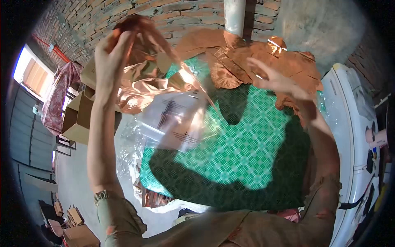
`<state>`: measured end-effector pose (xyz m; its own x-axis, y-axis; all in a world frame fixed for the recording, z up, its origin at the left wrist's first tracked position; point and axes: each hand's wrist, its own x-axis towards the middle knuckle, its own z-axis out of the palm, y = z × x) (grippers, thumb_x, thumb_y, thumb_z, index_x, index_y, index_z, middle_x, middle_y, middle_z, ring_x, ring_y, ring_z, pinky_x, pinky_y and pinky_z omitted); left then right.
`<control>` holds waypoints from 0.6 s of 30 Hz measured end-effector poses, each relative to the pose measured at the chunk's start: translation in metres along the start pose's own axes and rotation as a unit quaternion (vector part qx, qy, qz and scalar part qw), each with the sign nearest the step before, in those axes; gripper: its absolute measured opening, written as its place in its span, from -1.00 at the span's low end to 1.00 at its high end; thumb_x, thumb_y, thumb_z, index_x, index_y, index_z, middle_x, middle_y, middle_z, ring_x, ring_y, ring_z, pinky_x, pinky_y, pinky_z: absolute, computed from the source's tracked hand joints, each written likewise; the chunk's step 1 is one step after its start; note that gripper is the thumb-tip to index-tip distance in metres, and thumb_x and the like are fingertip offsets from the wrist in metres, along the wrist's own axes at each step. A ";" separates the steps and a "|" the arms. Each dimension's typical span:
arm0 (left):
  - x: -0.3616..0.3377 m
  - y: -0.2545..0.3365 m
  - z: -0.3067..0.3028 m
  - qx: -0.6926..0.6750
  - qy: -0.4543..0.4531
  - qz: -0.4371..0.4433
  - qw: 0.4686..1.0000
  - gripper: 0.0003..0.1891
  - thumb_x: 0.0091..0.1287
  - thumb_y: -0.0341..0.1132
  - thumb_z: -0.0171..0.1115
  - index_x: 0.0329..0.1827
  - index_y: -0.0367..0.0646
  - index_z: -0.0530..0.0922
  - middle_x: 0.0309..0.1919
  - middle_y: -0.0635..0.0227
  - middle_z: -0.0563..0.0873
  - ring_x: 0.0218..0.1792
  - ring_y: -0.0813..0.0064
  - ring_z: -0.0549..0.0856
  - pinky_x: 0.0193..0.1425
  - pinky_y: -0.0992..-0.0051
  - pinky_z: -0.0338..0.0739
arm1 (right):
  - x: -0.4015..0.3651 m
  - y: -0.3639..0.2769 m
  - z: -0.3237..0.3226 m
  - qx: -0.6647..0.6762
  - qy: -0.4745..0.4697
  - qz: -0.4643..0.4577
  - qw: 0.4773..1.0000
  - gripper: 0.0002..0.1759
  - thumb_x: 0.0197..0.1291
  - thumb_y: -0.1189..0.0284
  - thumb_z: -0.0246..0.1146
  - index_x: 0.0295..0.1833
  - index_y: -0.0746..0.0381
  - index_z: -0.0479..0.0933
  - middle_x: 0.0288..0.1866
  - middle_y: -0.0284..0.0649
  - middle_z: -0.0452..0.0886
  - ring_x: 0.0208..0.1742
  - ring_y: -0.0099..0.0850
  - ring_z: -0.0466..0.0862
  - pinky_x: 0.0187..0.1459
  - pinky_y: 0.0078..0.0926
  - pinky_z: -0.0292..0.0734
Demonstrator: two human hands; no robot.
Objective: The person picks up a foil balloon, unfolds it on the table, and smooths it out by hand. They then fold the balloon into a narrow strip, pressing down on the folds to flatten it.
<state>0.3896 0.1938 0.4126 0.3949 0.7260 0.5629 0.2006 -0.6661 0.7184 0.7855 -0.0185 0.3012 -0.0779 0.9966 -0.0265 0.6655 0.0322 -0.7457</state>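
My left hand (112,51) is raised at the upper left, its fingers closed on the top of a shiny copper-coloured foil sheet (138,96). The foil hangs down from the fist in loose folds beside clear printed plastic bags (175,121). At the right, my right hand (273,80) is stretched out with its fingers apart and nothing in it. It hovers over more copper-coloured foil pieces (288,61) heaped at the back. Under all this lies a green checked cloth (247,152), crossed by shadows of my arms.
A brick wall (185,16) and a white pipe (235,16) rise behind the table. A white appliance (349,123) stands close at the right. Cardboard boxes (78,117) sit to the left, with more cardboard (80,234) on the floor at the lower left.
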 end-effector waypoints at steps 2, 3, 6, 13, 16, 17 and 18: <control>-0.007 0.025 0.028 -0.081 0.039 0.037 0.995 -0.77 0.51 -0.27 0.32 -0.26 -0.26 0.70 -0.46 0.68 0.58 -0.44 0.84 0.47 -0.40 0.68 0.26 | -0.016 -0.044 0.035 0.081 -0.020 -0.043 0.996 0.47 0.06 -0.43 0.40 0.78 0.20 -0.20 0.78 0.15 -0.03 0.78 -0.01 -0.01 0.71 0.12 -0.03; -0.012 0.036 0.033 -0.069 0.038 0.062 0.995 -0.75 0.50 -0.25 0.32 -0.21 -0.31 0.71 -0.46 0.63 0.63 -0.44 0.81 0.51 -0.39 0.66 0.32 | -0.026 -0.069 0.048 0.060 -0.033 -0.045 0.997 0.52 0.02 -0.40 0.46 0.78 0.22 -0.24 0.79 0.17 -0.09 0.79 0.00 -0.03 0.72 0.04 -0.05; -0.015 0.034 0.040 0.036 0.028 0.084 0.995 -0.68 0.44 -0.18 0.33 -0.21 -0.35 0.73 -0.58 0.40 0.66 -0.52 0.69 0.56 -0.40 0.52 0.46 | -0.045 -0.116 0.107 -0.006 0.092 -0.053 0.994 0.42 0.13 -0.15 0.53 0.73 0.42 -0.19 0.74 0.31 -0.02 0.75 0.13 0.06 0.68 -0.04 0.09; -0.048 0.062 0.053 0.124 -0.014 0.123 0.985 -0.70 0.33 -0.18 0.32 -0.10 -0.27 0.76 -0.46 0.10 0.77 -0.49 0.36 0.75 -0.28 0.37 0.60 | -0.019 -0.046 0.147 -0.139 0.287 0.094 0.943 -0.61 0.36 0.27 0.32 0.09 0.37 0.65 -0.04 -0.07 0.79 -0.01 -0.20 0.78 0.06 -0.25 0.64; -0.055 0.060 0.040 0.146 -0.088 0.127 0.977 -0.65 0.32 -0.19 0.30 0.05 -0.22 0.76 -0.38 0.08 0.80 -0.38 0.21 0.81 -0.22 0.33 0.64 | -0.037 0.010 0.106 0.022 0.353 0.031 0.935 -0.71 0.42 0.37 0.30 0.09 0.36 0.66 -0.04 -0.11 0.80 -0.05 -0.38 0.77 0.00 -0.43 0.63; -0.053 0.049 0.038 0.148 -0.101 0.131 0.975 -0.65 0.33 -0.19 0.30 0.06 -0.20 0.76 -0.38 0.08 0.80 -0.38 0.21 0.81 -0.22 0.32 0.64 | -0.048 0.011 0.100 0.051 0.353 0.037 0.933 -0.62 0.39 0.30 0.34 0.16 0.35 0.62 0.03 -0.05 0.78 0.06 -0.29 0.74 0.09 -0.35 0.62; -0.053 0.045 0.036 0.150 -0.114 0.135 0.973 -0.65 0.34 -0.19 0.29 0.08 -0.19 0.76 -0.39 0.09 0.80 -0.37 0.21 0.82 -0.21 0.31 0.64 | -0.057 0.007 0.091 0.079 0.353 0.041 0.931 -0.52 0.36 0.23 0.38 0.22 0.35 0.58 0.10 0.00 0.75 0.17 -0.20 0.72 0.17 -0.27 0.61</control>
<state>0.4103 0.1196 0.4000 0.6516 0.4840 0.5840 0.3011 -0.8717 0.3865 0.7269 -0.0820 0.2366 0.5140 0.7980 0.3146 0.5248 -0.0025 -0.8512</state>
